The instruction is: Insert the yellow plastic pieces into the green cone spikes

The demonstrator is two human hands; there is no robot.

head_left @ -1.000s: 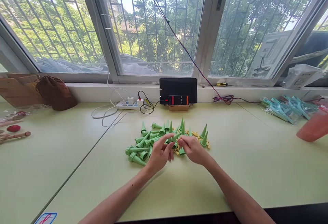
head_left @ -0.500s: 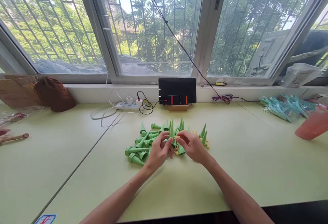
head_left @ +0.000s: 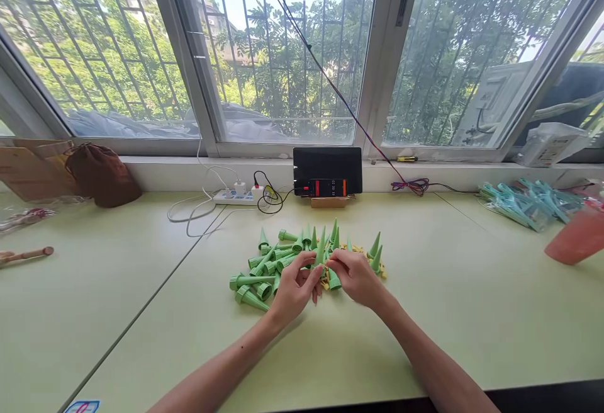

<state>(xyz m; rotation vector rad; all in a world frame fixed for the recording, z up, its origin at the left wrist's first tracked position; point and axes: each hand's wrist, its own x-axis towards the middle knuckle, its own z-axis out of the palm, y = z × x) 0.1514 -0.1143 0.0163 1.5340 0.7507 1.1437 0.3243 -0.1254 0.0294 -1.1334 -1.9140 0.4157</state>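
Presently | left hand (head_left: 293,285) pinches a green cone (head_left: 320,245), tip up, above the counter (head_left: 302,366) | right hand (head_left: 357,276): fingertips curled in just beside the cone's base; whether they grip anything, cannot tell | nearby: loose green cones (head_left: 257,280), mostly left; small yellow pieces (head_left: 384,272), right

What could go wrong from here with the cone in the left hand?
The green cone seems held only by the left hand's fingertips, so it might slip. The right hand works close to the upright cones and could knock one over. Loose yellow pieces lie around them and might scatter if brushed.
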